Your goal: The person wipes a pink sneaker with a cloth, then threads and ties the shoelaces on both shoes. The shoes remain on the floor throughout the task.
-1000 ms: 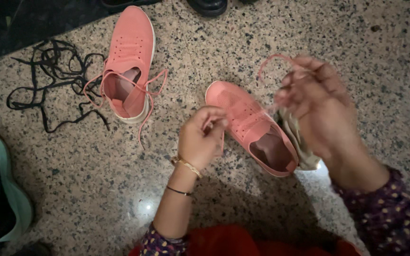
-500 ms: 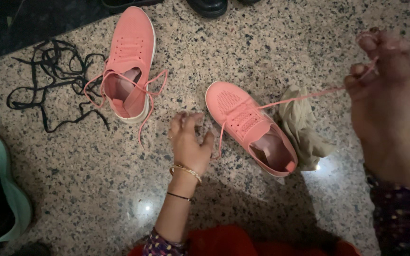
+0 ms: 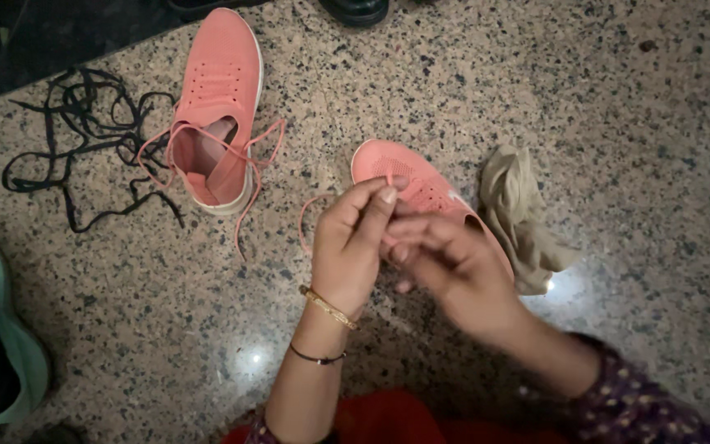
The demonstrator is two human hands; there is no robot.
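1. Brought right hand [image 3: 454,271] back in from far right, where it had drawn the pink lace [image 3: 310,218] taut.
2. Met left hand [image 3: 355,238] over near pink shoe [image 3: 408,177] at centre.
3. Pinched lace tip in left fingertips; right fingers curled close, grip unclear.
4. Suggested threading of another eyelet.
5. Left beige cloth [image 3: 523,218] just right of shoe.

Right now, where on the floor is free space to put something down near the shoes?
Bare floor lies right of the beige cloth, and between the far pink shoe and near pink shoe. Crowded: black laces upper left, and both hands, left hand and right hand, over the near shoe.
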